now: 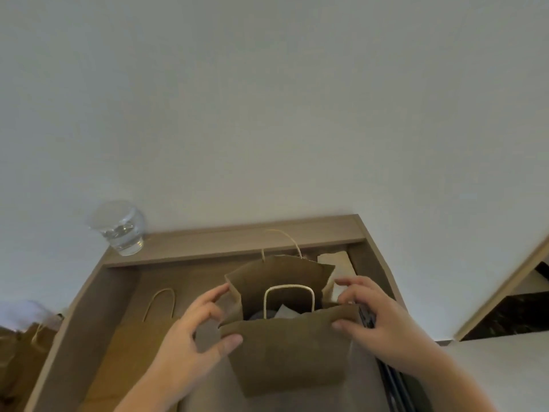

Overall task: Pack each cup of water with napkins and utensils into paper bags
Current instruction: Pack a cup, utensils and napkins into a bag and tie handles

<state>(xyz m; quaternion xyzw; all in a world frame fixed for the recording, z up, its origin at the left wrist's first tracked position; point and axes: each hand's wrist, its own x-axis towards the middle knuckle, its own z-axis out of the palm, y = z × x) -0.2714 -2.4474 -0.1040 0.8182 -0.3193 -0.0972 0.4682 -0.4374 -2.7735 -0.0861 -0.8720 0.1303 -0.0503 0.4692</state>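
At lower centre the paper bag [285,358] was pinched at its mouth by left hand [193,325] and right hand [378,318]; it might have been tipped by uneven pulling.

The wooden desk [184,278] holds an open bag [285,355] at centre and a flat bag [127,352] left. A cup [120,230] stands on its far ledge [237,243].

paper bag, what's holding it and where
The paper bag is pinched at its top: left hand on the left edge, right hand on the right.
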